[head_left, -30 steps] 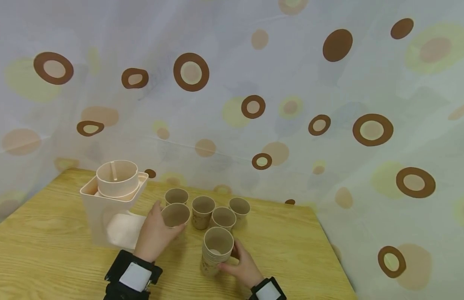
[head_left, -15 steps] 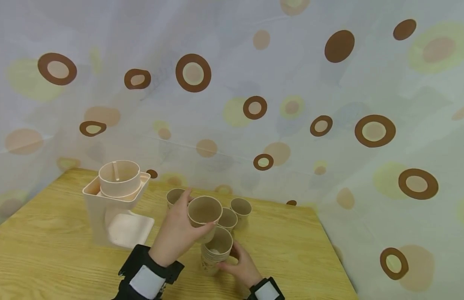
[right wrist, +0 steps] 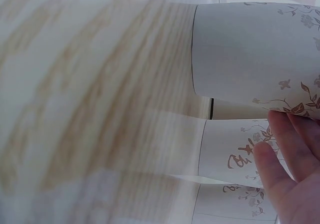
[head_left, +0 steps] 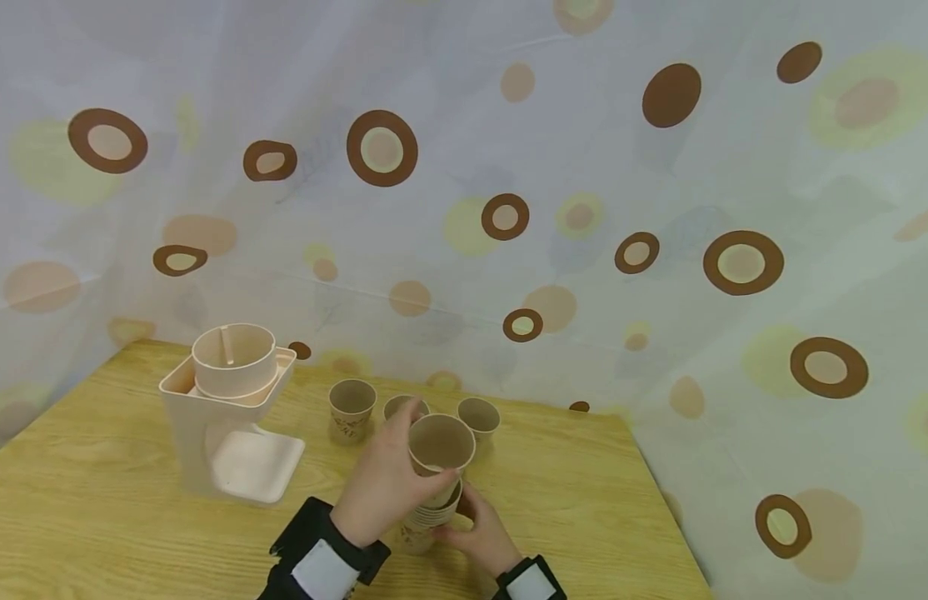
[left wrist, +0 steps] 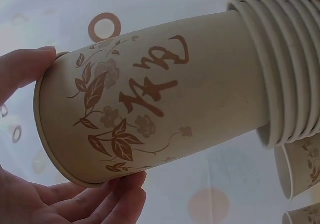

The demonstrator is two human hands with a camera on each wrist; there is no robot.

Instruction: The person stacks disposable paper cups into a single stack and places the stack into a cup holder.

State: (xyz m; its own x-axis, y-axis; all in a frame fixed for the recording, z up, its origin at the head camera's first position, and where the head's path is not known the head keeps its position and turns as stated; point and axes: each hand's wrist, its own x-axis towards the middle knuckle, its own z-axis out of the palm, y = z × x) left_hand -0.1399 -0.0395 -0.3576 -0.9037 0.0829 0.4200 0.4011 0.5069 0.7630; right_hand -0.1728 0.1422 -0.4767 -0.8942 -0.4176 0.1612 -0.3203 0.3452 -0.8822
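Observation:
My left hand [head_left: 383, 487] grips a beige paper cup [head_left: 443, 442] near its rim, fingers on one side and thumb on the other. In the left wrist view this paper cup [left wrist: 150, 102], printed with brown leaves and lettering, has its base end inside the top rim of a stack of nested paper cups [left wrist: 285, 64]. My right hand [head_left: 485, 532] holds the stack [head_left: 416, 537] on the table from the right side. In the right wrist view its fingers [right wrist: 280, 179] lie against the printed wall of the stack [right wrist: 250, 54].
Behind the hands stand a paper cup [head_left: 351, 408] at left, another cup [head_left: 404, 406] partly hidden by the left hand, and a third cup [head_left: 479, 414] at right. A cream dispenser-like stand [head_left: 224, 417] with a round top occupies the left of the wooden table [head_left: 97, 517].
My left hand has lifted a cup from the front of the left group, carried it right and lowered it into the stack's top. The right hand has stayed on the stack.

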